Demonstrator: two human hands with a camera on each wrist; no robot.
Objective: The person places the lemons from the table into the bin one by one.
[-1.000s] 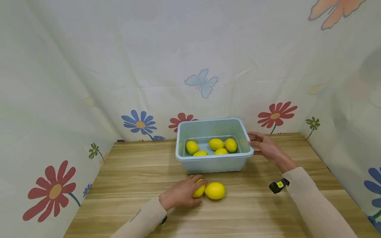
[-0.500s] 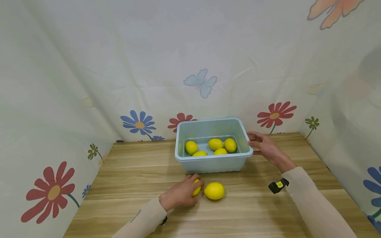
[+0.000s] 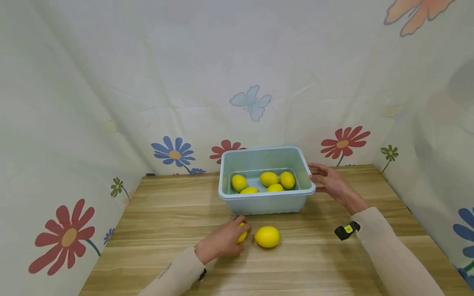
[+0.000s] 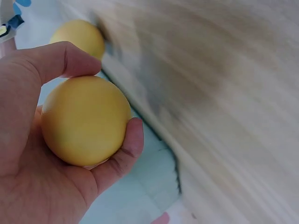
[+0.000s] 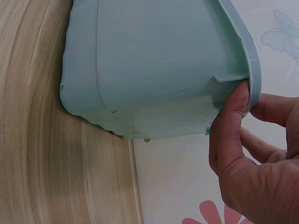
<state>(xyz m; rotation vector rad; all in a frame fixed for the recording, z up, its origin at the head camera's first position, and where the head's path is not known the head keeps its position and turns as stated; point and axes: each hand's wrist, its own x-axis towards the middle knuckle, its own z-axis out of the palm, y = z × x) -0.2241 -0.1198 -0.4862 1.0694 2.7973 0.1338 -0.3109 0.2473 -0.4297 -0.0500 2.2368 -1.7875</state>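
Note:
A yellow lemon (image 3: pixel 242 233) is held by my left hand (image 3: pixel 224 239), just in front of the pale blue plastic bin (image 3: pixel 266 204). The left wrist view shows thumb and fingers curled round this lemon (image 4: pixel 86 120). To its right lies a second lemon (image 3: pixel 267 237) on the wooden table, apart from the hand. My right hand (image 3: pixel 335 185) is at the bin's right side. Seen from the right wrist, its thumb and fingers pinch the rim of the bin (image 5: pixel 159 56). Inside the bin lie several lemons (image 3: pixel 268 179), some partly hidden by the front wall.
The wood-grain tabletop (image 3: pixel 174 205) extends on both sides of the bin. A pale curtain (image 3: pixel 192 74) printed with flowers and butterflies rises behind the table and along both sides. A wrist camera strap (image 3: pixel 346 231) shows at the right sleeve.
My left hand has shifted slightly left with its lemon, opening a gap to the lemon on the table. My right hand and the bin keep their places.

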